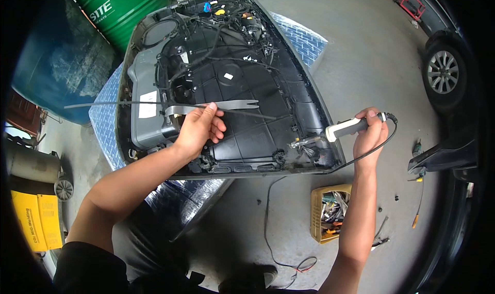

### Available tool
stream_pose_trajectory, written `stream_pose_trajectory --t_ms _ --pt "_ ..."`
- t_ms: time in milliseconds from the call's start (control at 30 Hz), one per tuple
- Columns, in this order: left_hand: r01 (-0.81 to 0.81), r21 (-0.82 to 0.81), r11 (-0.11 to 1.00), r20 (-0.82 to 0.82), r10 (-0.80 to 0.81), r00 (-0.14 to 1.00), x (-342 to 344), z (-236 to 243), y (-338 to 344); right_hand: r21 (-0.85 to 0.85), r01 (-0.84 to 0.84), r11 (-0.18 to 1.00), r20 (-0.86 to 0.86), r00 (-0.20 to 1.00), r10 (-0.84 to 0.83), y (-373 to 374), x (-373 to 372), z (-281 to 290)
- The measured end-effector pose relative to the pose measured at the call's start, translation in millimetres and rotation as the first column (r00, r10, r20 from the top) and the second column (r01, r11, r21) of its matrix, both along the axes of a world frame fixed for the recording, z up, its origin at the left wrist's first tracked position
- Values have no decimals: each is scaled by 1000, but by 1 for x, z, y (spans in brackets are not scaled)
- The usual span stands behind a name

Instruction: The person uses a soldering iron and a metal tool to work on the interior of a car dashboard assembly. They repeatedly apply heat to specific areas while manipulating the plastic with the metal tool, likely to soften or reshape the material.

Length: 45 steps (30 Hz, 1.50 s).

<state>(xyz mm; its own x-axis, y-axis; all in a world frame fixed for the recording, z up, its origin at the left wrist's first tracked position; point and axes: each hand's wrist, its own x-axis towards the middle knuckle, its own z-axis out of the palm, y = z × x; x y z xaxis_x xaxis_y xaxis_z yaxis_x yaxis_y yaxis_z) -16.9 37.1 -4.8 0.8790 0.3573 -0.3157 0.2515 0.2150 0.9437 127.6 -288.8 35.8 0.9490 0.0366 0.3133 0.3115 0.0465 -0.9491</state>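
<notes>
"What do we hold?"
"Over the black panel, our left hand loosely pinches a rod, perhaps the forked tool too; our right hand grips the corded iron, likely avoiding its tip."

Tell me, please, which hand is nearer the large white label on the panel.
Left. The left hand is right of and below the label, holding a forked metal tool; the right hand is farther away, right of the panel, holding a corded tool.
</notes>
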Motion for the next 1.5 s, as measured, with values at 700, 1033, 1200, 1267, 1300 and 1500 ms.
stream_pose_trajectory --t_ms 700,1033,1200,1267,1300,1500 --pt "26 184 983 -8 -25 1000 -4 -11 -9 -136 -34 990 101 994 48 48 19 8" --pt "24 182 983 -19 -21 1000 -4 -10 -11 -199 -48 979 99 993 69 53 22 10" --pt "7 183 983 -14 -5 1000 -4 -11 -10 -204 -102 974 88 989 122 60 20 9" --pt "3 181 984 -12 -1 1000 -4 -12 -11 -208 -112 972 75 989 129 59 19 9" --pt "2 183 983 -12 1 1000 -4 -12 -11 -208 -116 971 79 988 135 59 20 9" --pt "-3 191 982 -14 6 1000 -5 -13 -12 -236 -132 963 81 985 155 63 21 9"
